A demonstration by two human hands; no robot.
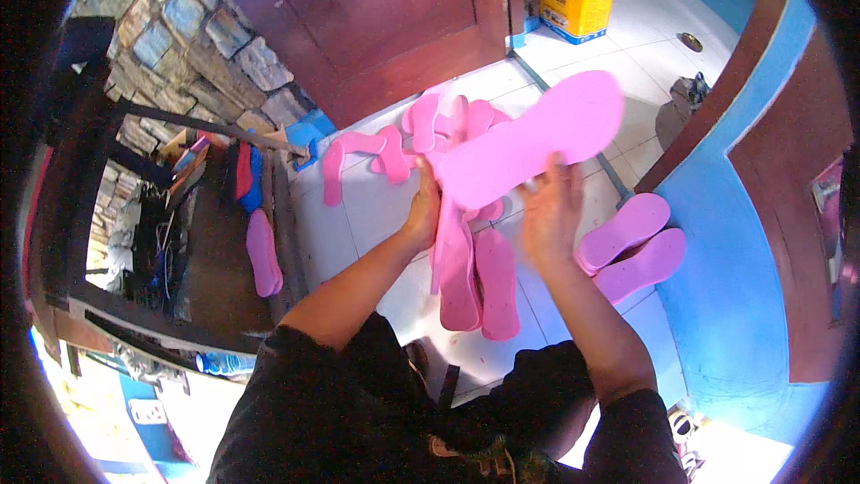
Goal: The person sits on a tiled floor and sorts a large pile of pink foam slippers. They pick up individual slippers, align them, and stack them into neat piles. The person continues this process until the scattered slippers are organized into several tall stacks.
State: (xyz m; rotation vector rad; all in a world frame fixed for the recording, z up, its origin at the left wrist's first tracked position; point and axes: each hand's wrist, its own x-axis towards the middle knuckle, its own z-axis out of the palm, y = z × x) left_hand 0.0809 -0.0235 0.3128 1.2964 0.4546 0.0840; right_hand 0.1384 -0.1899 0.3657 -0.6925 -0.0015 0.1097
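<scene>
Both hands raised over white tile floor (376, 215), holding one large pink sole blank (537, 139) flat between them. Left hand (424, 202) grips its near-left end, fingers wrapped round the edge. Right hand (551, 215) clasps the near-right edge, fingers closed against the sheet; thumb position unclear, probably behind it. Sole blank slants up and away to the far right.

Beneath the hands, several pink soles (479, 278) lie overlapping on the floor. Two more soles (632, 246) side by side to the right, near the blue wall (717, 242). Scattered pink pile (421, 130) farther off by the dark red door (385, 18). Yellow tin can (575, 2) at far right. Single pink sole (262, 255) on the dark bench (215, 251) left.
</scene>
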